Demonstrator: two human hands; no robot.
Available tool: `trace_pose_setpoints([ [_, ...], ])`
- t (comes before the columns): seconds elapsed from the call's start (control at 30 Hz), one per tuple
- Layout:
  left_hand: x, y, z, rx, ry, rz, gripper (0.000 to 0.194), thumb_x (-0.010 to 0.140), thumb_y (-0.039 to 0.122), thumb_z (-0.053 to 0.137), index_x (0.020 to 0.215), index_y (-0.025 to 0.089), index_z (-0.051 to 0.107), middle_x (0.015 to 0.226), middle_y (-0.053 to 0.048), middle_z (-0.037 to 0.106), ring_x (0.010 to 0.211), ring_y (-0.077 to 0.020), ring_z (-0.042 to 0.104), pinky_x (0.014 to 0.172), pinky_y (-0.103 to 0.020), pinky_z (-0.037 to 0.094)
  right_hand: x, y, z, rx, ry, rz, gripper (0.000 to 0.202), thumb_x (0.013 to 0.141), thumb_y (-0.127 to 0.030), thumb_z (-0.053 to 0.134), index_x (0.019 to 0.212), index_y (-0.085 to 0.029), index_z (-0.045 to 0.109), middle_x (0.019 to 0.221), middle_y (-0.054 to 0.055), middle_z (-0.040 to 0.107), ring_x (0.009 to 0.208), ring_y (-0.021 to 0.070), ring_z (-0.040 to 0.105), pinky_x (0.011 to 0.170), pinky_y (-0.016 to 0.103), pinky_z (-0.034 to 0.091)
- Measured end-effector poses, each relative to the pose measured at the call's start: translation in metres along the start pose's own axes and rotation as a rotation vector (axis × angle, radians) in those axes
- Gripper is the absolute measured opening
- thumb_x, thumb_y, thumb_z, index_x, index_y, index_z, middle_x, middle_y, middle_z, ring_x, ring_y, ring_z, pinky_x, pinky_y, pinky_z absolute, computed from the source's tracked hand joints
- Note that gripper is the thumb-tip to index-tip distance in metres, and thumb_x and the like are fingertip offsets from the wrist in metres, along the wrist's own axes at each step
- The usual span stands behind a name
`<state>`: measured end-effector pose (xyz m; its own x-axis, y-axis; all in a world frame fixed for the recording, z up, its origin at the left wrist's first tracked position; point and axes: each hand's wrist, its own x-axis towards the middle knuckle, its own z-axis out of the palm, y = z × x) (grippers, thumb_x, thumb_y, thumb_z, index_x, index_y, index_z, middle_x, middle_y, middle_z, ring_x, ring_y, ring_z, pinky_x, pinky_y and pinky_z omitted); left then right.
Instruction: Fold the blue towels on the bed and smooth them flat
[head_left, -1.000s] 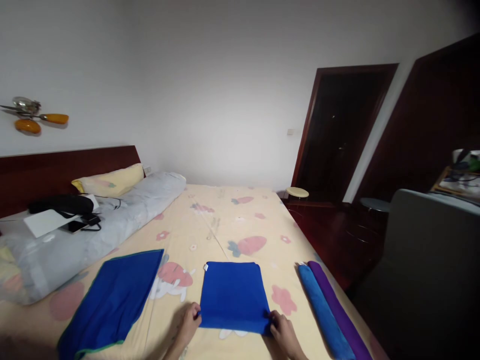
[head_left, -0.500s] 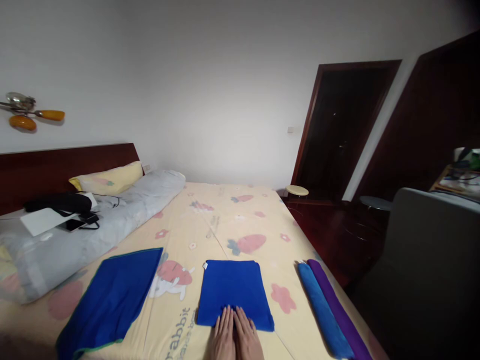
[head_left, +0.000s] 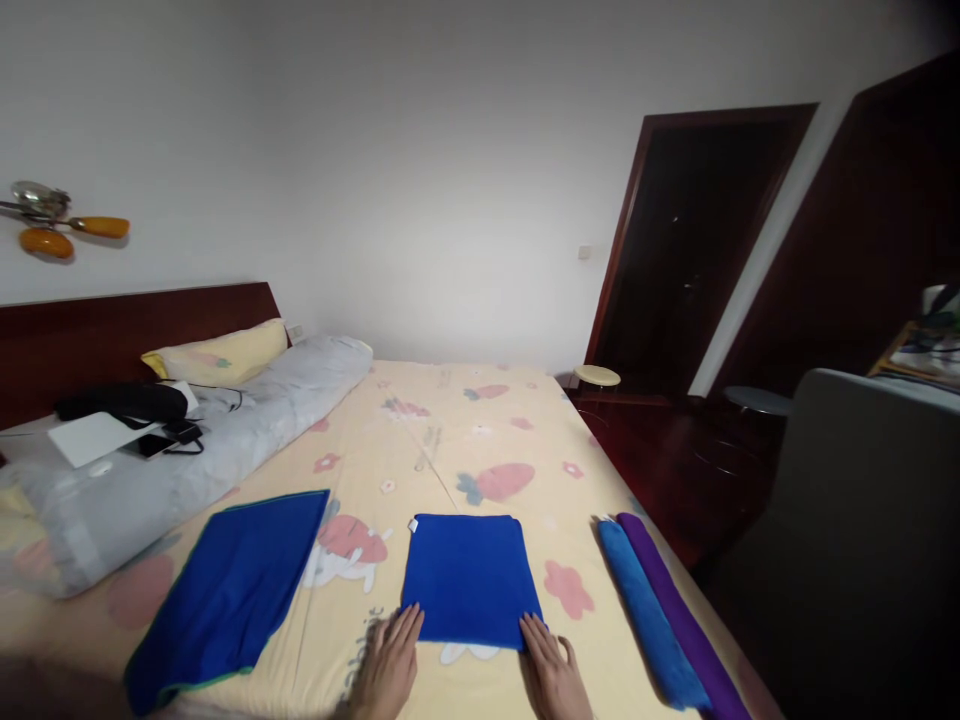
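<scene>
Folded blue towel [head_left: 470,578] lying flat and square on the yellow printed bedsheet [head_left: 450,440], near the front edge of the bed, between a larger dark blue cloth [head_left: 229,590] to the left and two rolled towels to the right. Left hand [head_left: 390,668] flat on the sheet at the towel's near left corner, fingertips touching the edge, fingers stretched out and close together, gripping nothing. Right hand [head_left: 553,675] likewise flat at the near right corner, fingers extended and slightly spread, holding nothing. Half a second back, both hands side by side pressing on the middle of the near edge; now slid outward to the two corners, which reads as smoothing the fold toward its ends, with the towel looking flatter and squarer. Rolled light blue towel [head_left: 646,618] and rolled purple towel [head_left: 679,620] touching each other along their length, well apart from the right hand. Further off, a grey bolster [head_left: 187,470], a yellow pillow [head_left: 217,355] and dark doorway [head_left: 690,250].
</scene>
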<state>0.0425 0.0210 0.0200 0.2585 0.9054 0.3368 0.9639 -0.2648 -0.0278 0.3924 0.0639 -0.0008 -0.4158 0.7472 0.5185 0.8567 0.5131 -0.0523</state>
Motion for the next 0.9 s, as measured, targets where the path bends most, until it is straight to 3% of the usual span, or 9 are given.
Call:
trace_pose_setpoints([
  [0.13, 0.021, -0.001, -0.002, -0.013, -0.082, -0.088, 0.056, 0.082, 0.004, 0.044, 0.129, 0.031, 0.055, 0.128, -0.001, 0.065, 0.116, -0.0192, 0.057, 0.103, -0.038, 0.039, 0.027, -0.003, -0.019, 0.012, -0.071, 0.045, 0.031, 0.085, -0.022, 0.051, 0.113, -0.027, 0.064, 0.116, 0.004, 0.07, 0.104, 0.0223, 0.063, 0.091, 0.038, 0.037],
  [0.23, 0.027, -0.004, -0.012, -0.045, -0.111, -0.086, 0.047, 0.084, 0.006, 0.045, 0.121, 0.03, 0.061, 0.114, -0.001, 0.07, 0.107, -0.0183, 0.061, 0.099, -0.037, 0.043, 0.04, -0.007, -0.044, 0.081, -0.17, 0.111, 0.029, 0.084, -0.015, 0.048, 0.105, -0.025, 0.066, 0.106, 0.004, 0.071, 0.096, 0.0207, 0.062, 0.092, 0.039, 0.035],
  [0.37, 0.015, -0.012, -0.024, -0.086, -0.107, -0.016, 0.049, 0.081, 0.003, 0.047, 0.116, 0.034, 0.062, 0.107, 0.003, 0.07, 0.102, -0.0158, 0.062, 0.101, -0.035, 0.043, 0.035, -0.007, -0.068, 0.225, -0.283, 0.14, 0.035, 0.081, -0.011, 0.044, 0.104, -0.025, 0.066, 0.101, 0.004, 0.07, 0.095, 0.0195, 0.06, 0.093, 0.038, 0.034],
  [0.5, -0.008, -0.018, -0.029, -0.225, -0.1, 0.09, 0.052, 0.072, 0.003, 0.05, 0.111, 0.035, 0.063, 0.106, 0.003, 0.07, 0.103, -0.018, 0.061, 0.102, -0.038, 0.044, 0.015, -0.002, -0.075, 0.345, -0.374, 0.152, 0.038, 0.074, -0.012, 0.045, 0.101, -0.027, 0.067, 0.099, 0.003, 0.069, 0.096, 0.0211, 0.06, 0.09, 0.038, 0.036],
  [0.57, -0.016, -0.018, -0.029, -0.343, -0.116, 0.023, 0.044, 0.069, 0.006, 0.053, 0.101, 0.033, 0.067, 0.1, 0.003, 0.071, 0.101, -0.0188, 0.062, 0.099, -0.037, 0.046, 0.005, -0.001, -0.074, 0.412, -0.418, 0.169, 0.035, 0.072, -0.016, 0.046, 0.097, -0.028, 0.068, 0.098, 0.002, 0.069, 0.096, 0.0225, 0.06, 0.088, 0.038, 0.039],
  [0.63, -0.018, -0.019, -0.027, -0.509, -0.118, -0.141, 0.035, 0.068, 0.01, 0.055, 0.093, 0.031, 0.069, 0.096, 0.002, 0.072, 0.097, -0.0186, 0.064, 0.093, -0.033, 0.049, -0.001, -0.001, -0.072, 0.452, -0.408, 0.242, 0.028, 0.076, -0.023, 0.046, 0.093, -0.028, 0.067, 0.097, 0.002, 0.069, 0.095, 0.0232, 0.06, 0.087, 0.038, 0.041],
  [0.73, -0.013, -0.02, -0.02, -0.681, -0.085, -0.36, 0.029, 0.071, 0.018, 0.056, 0.097, 0.026, 0.068, 0.094, 0.0, 0.073, 0.09, -0.0168, 0.066, 0.083, -0.027, 0.053, -0.001, 0.0, -0.065, 0.42, -0.358, 0.404, 0.028, 0.081, -0.031, 0.042, 0.099, -0.025, 0.064, 0.094, 0.004, 0.069, 0.089, 0.0225, 0.062, 0.083, 0.036, 0.045],
  [0.83, -0.005, -0.023, -0.013, -0.668, -0.043, -0.455, 0.026, 0.078, 0.025, 0.052, 0.099, 0.022, 0.067, 0.085, -0.002, 0.073, 0.08, -0.0171, 0.068, 0.074, -0.027, 0.055, 0.006, 0.004, -0.057, 0.347, -0.33, 0.482, 0.031, 0.082, -0.031, 0.041, 0.105, -0.022, 0.06, 0.09, 0.006, 0.068, 0.085, 0.0231, 0.063, 0.079, 0.035, 0.045],
  [0.9, -0.001, -0.022, -0.012, -0.631, -0.007, -0.5, 0.023, 0.079, 0.025, 0.051, 0.094, 0.023, 0.068, 0.083, -0.003, 0.072, 0.081, -0.0191, 0.068, 0.076, -0.03, 0.055, 0.009, 0.006, -0.054, 0.312, -0.303, 0.495, 0.029, 0.083, -0.031, 0.041, 0.102, -0.022, 0.06, 0.091, 0.008, 0.067, 0.084, 0.0241, 0.063, 0.079, 0.036, 0.045],
])
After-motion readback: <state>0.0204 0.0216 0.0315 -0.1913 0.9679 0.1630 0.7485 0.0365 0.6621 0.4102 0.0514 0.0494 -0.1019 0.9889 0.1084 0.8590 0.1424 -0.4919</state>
